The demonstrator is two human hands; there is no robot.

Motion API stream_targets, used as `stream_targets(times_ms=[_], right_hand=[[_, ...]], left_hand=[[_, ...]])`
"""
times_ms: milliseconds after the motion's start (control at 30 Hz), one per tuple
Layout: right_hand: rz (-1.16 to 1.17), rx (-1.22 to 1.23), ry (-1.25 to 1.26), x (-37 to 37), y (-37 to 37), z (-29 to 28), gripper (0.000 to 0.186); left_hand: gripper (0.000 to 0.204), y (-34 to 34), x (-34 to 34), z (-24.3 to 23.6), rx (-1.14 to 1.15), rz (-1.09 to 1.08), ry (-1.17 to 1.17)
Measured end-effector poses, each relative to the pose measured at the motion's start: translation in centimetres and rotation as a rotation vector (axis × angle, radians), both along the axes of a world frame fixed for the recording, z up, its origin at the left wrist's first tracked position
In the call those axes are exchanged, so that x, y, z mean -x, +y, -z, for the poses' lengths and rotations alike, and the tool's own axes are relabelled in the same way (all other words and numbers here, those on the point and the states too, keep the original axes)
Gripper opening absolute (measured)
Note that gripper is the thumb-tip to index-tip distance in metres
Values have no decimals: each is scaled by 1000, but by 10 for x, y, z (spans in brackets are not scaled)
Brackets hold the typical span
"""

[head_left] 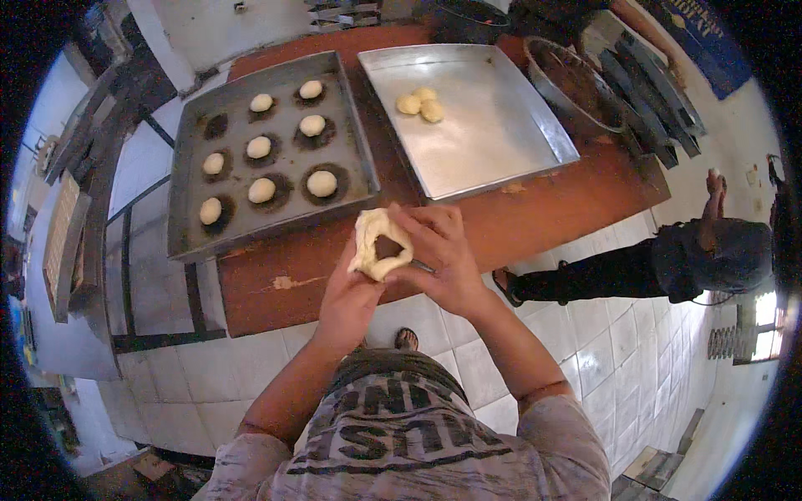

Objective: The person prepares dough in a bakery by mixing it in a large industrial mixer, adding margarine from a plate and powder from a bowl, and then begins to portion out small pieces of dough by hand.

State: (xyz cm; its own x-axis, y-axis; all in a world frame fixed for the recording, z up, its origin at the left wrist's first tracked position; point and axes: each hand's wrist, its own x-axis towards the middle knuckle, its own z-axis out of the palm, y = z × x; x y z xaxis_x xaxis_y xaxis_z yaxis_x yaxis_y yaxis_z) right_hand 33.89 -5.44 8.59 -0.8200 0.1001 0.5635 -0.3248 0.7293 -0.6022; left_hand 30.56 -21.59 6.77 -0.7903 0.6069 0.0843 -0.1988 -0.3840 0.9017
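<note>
Both of my hands are raised over the near edge of the table, closed on a pale piece of dough point(368, 238) with a dark brown opening in its middle; whether that is filling or a hole, I cannot tell. My left hand point(347, 301) grips it from the lower left, my right hand point(439, 259) from the right, fingers bent along its rim. Behind them, a dark, stained square pan point(234, 238) holds several white dough balls point(259, 147) spaced apart. To its right, a shiny metal tray point(484, 142) carries three yellow dough balls point(430, 110) bunched together.
The wooden table point(543, 192) bears both pans, a round metal pan point(614, 118) and metal molds point(660, 100) at the back right. Another person point(718, 259) in dark clothes stands to the right on the tiled floor point(585, 351). A glass-topped cabinet or rack point(142, 217) is at left.
</note>
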Motion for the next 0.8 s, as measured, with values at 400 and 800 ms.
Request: stream_targets(times_ms=[400, 800], right_hand=[[-30, -310, 76, -66, 16, 17, 38], [-73, 397, -174, -62, 49, 7, 13]], left_hand=[[31, 49, -21, -11, -81, -101, -615], [47, 69, -42, -17, 378, -115, -147]])
